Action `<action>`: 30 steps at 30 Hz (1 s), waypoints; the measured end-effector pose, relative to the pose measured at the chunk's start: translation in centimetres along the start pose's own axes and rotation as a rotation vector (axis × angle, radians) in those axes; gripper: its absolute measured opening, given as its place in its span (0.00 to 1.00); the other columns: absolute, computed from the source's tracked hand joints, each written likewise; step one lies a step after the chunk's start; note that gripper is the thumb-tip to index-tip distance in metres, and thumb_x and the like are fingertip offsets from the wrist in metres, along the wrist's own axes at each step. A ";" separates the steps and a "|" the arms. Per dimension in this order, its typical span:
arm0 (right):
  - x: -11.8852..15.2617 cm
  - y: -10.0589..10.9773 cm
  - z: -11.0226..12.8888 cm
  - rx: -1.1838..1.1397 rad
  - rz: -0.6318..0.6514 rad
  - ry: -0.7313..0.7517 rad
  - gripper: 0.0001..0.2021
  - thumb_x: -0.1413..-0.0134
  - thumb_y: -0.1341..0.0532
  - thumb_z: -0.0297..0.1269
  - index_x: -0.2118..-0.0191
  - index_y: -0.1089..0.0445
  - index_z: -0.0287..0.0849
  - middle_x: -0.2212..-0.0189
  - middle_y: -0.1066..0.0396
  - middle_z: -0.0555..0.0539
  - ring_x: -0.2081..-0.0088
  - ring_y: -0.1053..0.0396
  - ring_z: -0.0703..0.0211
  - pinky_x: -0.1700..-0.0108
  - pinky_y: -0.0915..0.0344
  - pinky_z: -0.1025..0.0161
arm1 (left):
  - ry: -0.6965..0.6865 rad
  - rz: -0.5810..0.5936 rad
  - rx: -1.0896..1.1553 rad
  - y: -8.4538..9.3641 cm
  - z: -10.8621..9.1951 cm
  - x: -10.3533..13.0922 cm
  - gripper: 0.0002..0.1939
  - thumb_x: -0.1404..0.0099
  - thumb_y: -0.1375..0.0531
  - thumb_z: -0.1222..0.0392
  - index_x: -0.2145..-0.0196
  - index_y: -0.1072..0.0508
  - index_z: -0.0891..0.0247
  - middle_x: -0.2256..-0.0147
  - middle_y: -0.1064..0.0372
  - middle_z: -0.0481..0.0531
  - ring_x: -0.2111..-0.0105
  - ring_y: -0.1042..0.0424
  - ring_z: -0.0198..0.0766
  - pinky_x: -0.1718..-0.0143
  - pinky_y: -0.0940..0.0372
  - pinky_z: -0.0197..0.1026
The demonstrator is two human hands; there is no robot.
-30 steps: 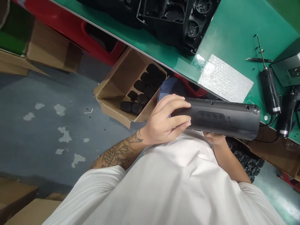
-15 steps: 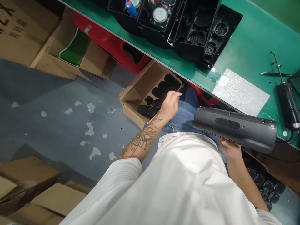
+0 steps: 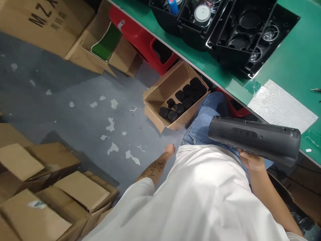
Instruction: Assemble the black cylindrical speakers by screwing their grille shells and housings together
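A black speaker housing (image 3: pixel 254 139), long and rounded, lies across my lap at the bench edge. My right hand (image 3: pixel 252 161) grips it from below, and the housing hides part of the fingers. My left hand (image 3: pixel 170 149) hangs low beside my hip, above the grey floor and touching nothing that I can see. It is small and blurred, with its fingers mostly hidden. Past it stands an open cardboard box (image 3: pixel 156 117) holding several black block-like parts (image 3: pixel 187 102).
Opened black speaker bodies (image 3: pixel 225 55) stand along the green bench (image 3: pixel 293 67). A silvery bubble-wrap sheet (image 3: pixel 282 105) overlaps the bench edge. Red stools (image 3: pixel 135 28) are under it. Cardboard cartons (image 3: pixel 82 190) fill the lower left, and a larger carton (image 3: pixel 47 30) is at upper left.
My left hand has drawn back from over the box of black parts and dropped beside my hip. The view has shifted left. My right hand keeps hold of the speaker housing.
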State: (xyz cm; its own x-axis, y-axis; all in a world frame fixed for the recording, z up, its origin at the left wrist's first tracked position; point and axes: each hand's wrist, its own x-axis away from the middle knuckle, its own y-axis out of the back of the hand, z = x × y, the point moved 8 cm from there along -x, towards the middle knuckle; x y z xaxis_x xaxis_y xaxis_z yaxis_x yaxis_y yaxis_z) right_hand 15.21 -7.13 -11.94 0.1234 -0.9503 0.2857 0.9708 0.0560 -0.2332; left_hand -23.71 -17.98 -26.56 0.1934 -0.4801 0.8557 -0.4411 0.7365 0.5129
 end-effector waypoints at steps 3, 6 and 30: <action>-1.2 -1.0 -0.6 -0.014 0.052 -0.056 0.28 0.55 0.15 0.51 0.48 0.17 0.56 0.55 0.18 0.50 0.50 0.18 0.48 0.37 0.18 0.45 | 0.017 -0.107 0.257 1.7 0.8 -1.8 0.23 0.22 0.33 0.48 0.36 0.24 0.61 0.38 0.25 0.60 0.42 0.22 0.49 0.41 0.21 0.57; -3.0 -2.9 -1.2 -0.026 0.130 -0.129 0.26 0.55 0.15 0.50 0.50 0.16 0.53 0.58 0.18 0.49 0.51 0.18 0.47 0.34 0.20 0.43 | -0.122 -0.235 0.533 5.3 0.3 -3.4 0.25 0.21 0.33 0.47 0.35 0.25 0.62 0.36 0.26 0.61 0.41 0.22 0.51 0.39 0.22 0.59; -17.7 -20.7 -5.2 0.850 0.479 0.069 0.24 0.30 0.34 0.44 0.34 0.23 0.41 0.35 0.27 0.37 0.34 0.27 0.43 0.22 0.33 0.39 | -0.068 -0.970 1.452 20.4 11.6 -10.0 0.46 0.55 0.17 0.43 0.45 0.31 0.58 0.44 0.29 0.57 0.38 0.27 0.55 0.28 0.35 0.58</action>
State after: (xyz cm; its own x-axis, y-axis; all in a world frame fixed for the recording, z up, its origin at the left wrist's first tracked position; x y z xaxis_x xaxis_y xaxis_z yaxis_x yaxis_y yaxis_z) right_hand -8.17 6.90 -17.02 0.5576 -0.7834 0.2745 0.6486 0.6175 0.4450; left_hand -44.82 -3.72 -25.42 0.8223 -0.4957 0.2795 -0.5642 -0.7742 0.2869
